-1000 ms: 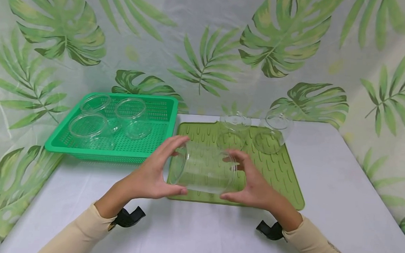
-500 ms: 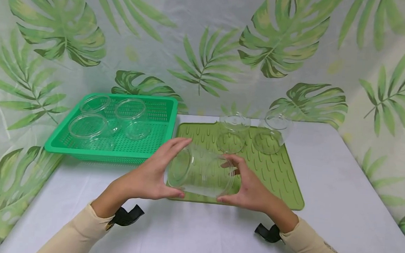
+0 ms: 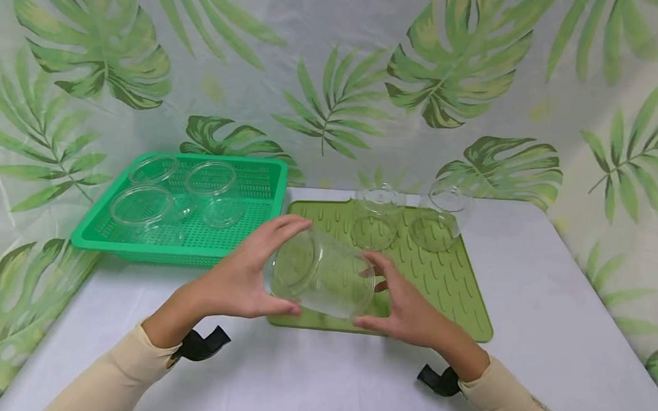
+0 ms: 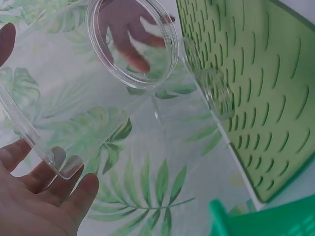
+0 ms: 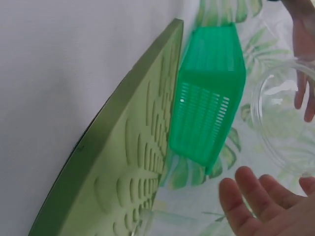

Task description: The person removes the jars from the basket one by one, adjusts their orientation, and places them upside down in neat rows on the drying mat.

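Both hands hold a clear glass cup [image 3: 330, 275] on its side over the near part of a green ribbed mat [image 3: 448, 294]. My left hand [image 3: 248, 276] grips the left end, fingers above and thumb below. At the right end, the thumb and fingers of my right hand [image 3: 413, 308] curve around the cup. The left wrist view has the left fingers at one rim of the cup [image 4: 74, 169], with the right hand [image 4: 130, 34] behind the ringed other end. In the right wrist view, that ringed end [image 5: 261, 105] lies beside the right fingers.
Toward the back of the mat stand two clear cups, one on the left [image 3: 374, 233] and one on the right [image 3: 433, 234]. A green perforated basket [image 3: 151, 251] at the left contains several clear cups [image 3: 142, 206]. A leaf-print cloth [image 3: 324, 104] hangs behind the white table [image 3: 318, 381].
The held cup has tilted, its right end now lower, and shifted slightly left. Both hands have moved with it. The basket and the cups on the mat stay in place.
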`<state>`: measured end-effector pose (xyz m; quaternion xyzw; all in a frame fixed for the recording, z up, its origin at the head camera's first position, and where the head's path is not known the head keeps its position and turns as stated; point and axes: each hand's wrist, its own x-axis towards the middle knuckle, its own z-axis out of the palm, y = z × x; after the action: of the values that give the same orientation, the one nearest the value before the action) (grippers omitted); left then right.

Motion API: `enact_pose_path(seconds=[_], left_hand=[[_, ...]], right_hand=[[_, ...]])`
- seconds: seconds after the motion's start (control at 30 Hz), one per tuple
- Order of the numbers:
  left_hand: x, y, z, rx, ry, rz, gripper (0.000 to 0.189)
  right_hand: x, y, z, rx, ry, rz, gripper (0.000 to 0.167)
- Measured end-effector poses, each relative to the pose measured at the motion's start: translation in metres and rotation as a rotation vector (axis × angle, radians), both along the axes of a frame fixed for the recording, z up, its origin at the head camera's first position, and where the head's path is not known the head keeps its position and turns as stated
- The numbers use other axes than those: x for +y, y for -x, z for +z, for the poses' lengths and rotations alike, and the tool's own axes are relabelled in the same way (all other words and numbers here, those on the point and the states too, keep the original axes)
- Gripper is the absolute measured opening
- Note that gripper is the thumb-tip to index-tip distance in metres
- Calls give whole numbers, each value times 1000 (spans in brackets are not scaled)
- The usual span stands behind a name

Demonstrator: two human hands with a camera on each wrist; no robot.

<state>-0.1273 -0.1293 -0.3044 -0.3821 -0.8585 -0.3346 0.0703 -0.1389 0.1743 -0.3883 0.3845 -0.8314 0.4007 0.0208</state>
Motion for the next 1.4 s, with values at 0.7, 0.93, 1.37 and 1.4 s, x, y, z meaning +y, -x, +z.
enact_pose_path(seconds=[0.7, 0.93, 1.37, 1.4], left_hand=[[-22, 8, 22, 84, 2, 39, 108], [-25, 14, 24, 134, 18, 45, 107], [-25, 27, 33, 109, 88, 80, 105], [-26, 27, 33, 104, 92, 81, 105]], right_hand=[[132, 0, -4, 105, -419, -260, 62], [165, 1, -14, 57, -457, -302, 73], [184, 0, -43, -45, -577, -308, 78], [184, 0, -44, -42, -579, -309, 78]])
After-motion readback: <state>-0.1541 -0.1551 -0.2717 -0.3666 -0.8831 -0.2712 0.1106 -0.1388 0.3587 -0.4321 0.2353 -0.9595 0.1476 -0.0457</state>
